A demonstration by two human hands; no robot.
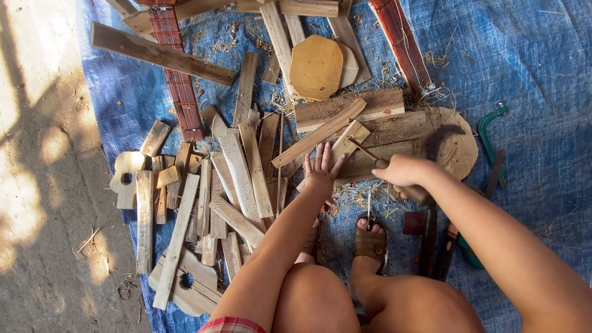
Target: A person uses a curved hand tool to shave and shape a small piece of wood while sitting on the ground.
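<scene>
I squat over a blue tarp [536, 68] strewn with wood offcuts. My left hand [322, 168] is flat, fingers spread, pressing on a short light wooden block [349, 139] that rests on a larger plank [394, 132]. My right hand [404, 171] is closed around the wooden handle of a thin metal tool [367, 150], its tip touching that block. My sandalled feet [369, 242] sit just below the work.
A pile of wooden slats [237, 176] lies left of my hands. An octagonal board [316, 66] and two red fretted necks [176, 74] lie farther off. A green clamp [490, 132] and dark tools [431, 237] lie at right. Bare ground [43, 185] borders the tarp's left.
</scene>
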